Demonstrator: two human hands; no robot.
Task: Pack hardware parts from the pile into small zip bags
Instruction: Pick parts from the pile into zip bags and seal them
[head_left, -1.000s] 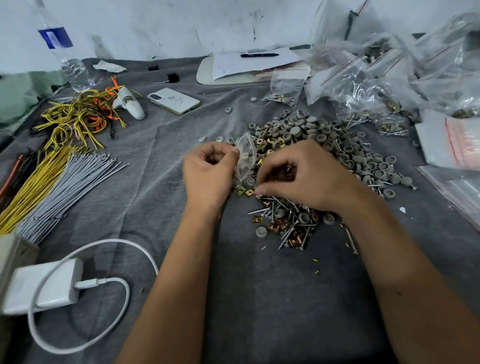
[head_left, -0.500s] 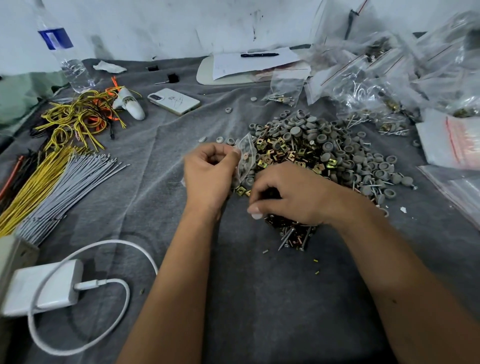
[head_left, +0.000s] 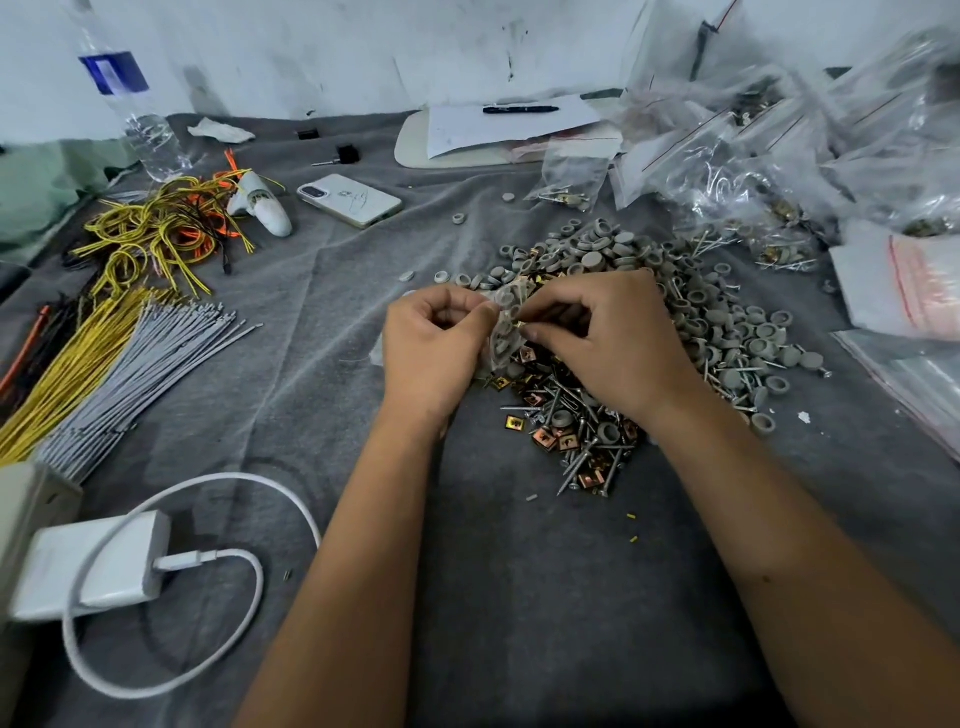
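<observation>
Presently the small zip bag sits between the two hands, just above the near edge of the pile, with several grey caps visible through its clear film; the left hand pinches the bag's left edge, fingers curled round it; the right hand has thumb and forefinger pinched at the bag's mouth, seemingly feeding in a small brass-coloured part, though the part itself is too small to confirm.

Judgement on the step: filling is under way; to do it well, the left hand should keep the mouth held open and tilted up so caps already inside do not spill; the right should release only once its fingertips are past the lip.

Counts: one bag in hand; two hands engaged; pile holds grey caps, brass square clips and screws, each far too many to count.

Outward: one phone, one pen on paper, one water bottle, one white charger with cable; bundles of yellow and grey wires at left; filled bags heaped at right, number uncertain; all on a grey cloth.
</observation>
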